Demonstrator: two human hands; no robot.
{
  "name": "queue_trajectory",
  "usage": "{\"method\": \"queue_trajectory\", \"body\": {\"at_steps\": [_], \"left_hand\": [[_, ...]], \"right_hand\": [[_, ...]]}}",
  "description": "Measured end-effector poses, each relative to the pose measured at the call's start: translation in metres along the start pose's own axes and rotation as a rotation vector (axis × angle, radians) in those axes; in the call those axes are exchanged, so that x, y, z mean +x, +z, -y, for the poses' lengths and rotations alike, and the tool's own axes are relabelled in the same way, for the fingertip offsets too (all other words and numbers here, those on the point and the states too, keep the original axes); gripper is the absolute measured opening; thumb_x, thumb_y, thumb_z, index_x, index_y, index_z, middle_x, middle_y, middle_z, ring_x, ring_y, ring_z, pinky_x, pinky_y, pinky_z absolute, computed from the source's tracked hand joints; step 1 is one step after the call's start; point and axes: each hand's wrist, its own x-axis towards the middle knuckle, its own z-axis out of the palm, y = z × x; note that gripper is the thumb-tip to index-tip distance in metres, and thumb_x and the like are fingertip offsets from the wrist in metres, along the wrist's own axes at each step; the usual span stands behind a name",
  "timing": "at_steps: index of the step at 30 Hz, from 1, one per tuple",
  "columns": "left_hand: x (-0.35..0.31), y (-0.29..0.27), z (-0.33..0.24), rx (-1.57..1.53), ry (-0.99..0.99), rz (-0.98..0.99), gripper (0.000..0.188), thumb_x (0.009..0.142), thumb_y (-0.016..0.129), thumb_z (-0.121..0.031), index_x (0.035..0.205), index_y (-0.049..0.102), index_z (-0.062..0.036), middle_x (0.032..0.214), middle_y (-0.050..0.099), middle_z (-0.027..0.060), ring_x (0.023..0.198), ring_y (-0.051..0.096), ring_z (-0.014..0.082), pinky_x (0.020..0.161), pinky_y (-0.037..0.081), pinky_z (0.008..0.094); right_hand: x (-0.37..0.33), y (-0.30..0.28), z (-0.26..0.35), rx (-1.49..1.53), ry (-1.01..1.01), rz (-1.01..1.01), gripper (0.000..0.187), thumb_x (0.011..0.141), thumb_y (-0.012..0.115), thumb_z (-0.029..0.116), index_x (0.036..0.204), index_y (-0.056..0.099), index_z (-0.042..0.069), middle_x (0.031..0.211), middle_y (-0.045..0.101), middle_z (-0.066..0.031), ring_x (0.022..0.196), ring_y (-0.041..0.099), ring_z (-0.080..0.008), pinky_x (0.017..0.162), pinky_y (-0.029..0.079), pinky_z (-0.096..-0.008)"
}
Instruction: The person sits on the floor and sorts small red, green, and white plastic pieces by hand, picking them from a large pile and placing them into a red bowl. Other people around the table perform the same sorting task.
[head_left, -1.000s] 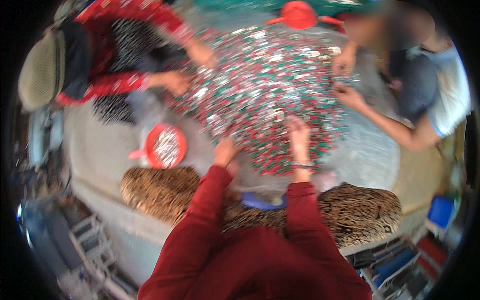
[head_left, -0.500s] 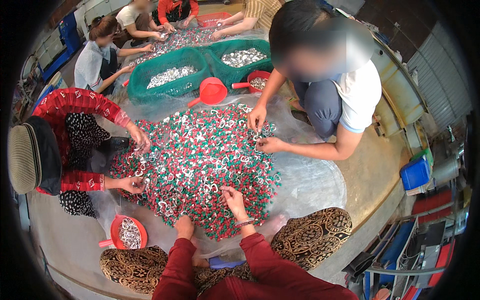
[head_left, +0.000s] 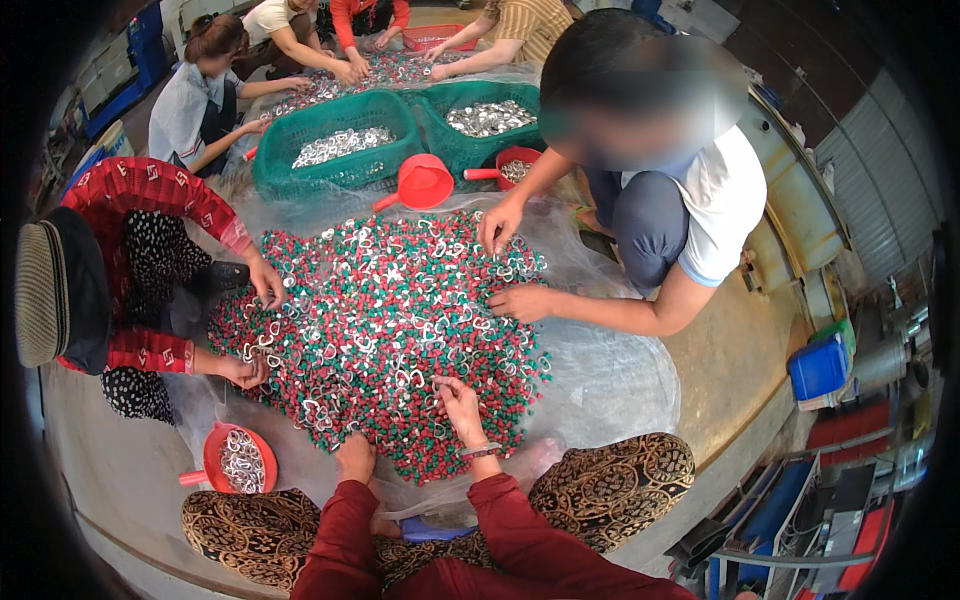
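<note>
A wide pile of small red, green and white pieces (head_left: 370,300) lies before me, with many white and silvery loop-shaped pieces (head_left: 405,380) mixed in. At the pile's near edge rests my left hand (head_left: 356,459), back upward; its fingertips are hidden. My right hand (head_left: 461,411) is over the near right part of the pile, fingers bent and drawn together at the pieces. Whatever sits between those fingertips is too small to make out. A red scoop (head_left: 262,455) holding loop pieces stands left of my left knee.
Clear plastic sheeting (head_left: 625,375) lies under the pile. Co-workers' hands reach in from the left (head_left: 266,280) and right (head_left: 522,302). Beyond are green baskets (head_left: 335,180) of loop pieces and a red scoop (head_left: 424,184). More people sit around a farther pile.
The view has shifted slightly. My hands stay at nearly the same spots on the pile. The right co-worker's hands have moved apart, and the left co-worker's hands have shifted toward the pile's left edge.
</note>
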Motion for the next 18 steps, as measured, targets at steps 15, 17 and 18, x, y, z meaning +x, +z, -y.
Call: {"method": "queue_trajectory", "body": {"at_steps": [15, 17, 18], "left_hand": [[-0.007, 0.005, -0.007, -0.008, 0.012, -0.026, 0.022, 0.084, 0.050, -0.009, 0.103, 0.049, 0.0026, 0.097, 0.061, 0.0198, 0.088, 0.063, 0.0343, 0.073, 0.052, 0.0440], [-0.007, 0.007, 0.000, -0.045, 0.063, -0.082, 0.027, 0.085, 0.052, -0.018, 0.101, 0.048, 0.0033, 0.092, 0.061, 0.0231, 0.082, 0.063, 0.0395, 0.072, 0.051, 0.0481], [-0.005, 0.007, 0.001, -0.083, 0.053, -0.099, 0.028, 0.085, 0.052, -0.019, 0.101, 0.047, 0.0033, 0.091, 0.061, 0.0237, 0.082, 0.062, 0.0405, 0.072, 0.050, 0.0489]], "right_hand": [[-0.002, 0.000, 0.002, -0.001, 0.038, 0.004, 0.021, 0.094, 0.048, 0.010, 0.109, 0.061, 0.003, 0.070, 0.059, -0.0006, 0.056, 0.053, -0.0061, 0.050, 0.045, -0.0213], [-0.003, 0.003, 0.007, 0.023, 0.075, 0.009, 0.021, 0.094, 0.048, 0.010, 0.109, 0.061, 0.003, 0.070, 0.059, -0.0005, 0.057, 0.053, -0.0060, 0.050, 0.045, -0.0214], [-0.003, 0.003, 0.009, 0.014, 0.063, 0.005, 0.021, 0.094, 0.048, 0.011, 0.109, 0.061, 0.003, 0.070, 0.059, -0.0006, 0.057, 0.053, -0.0060, 0.050, 0.045, -0.0213]]}}
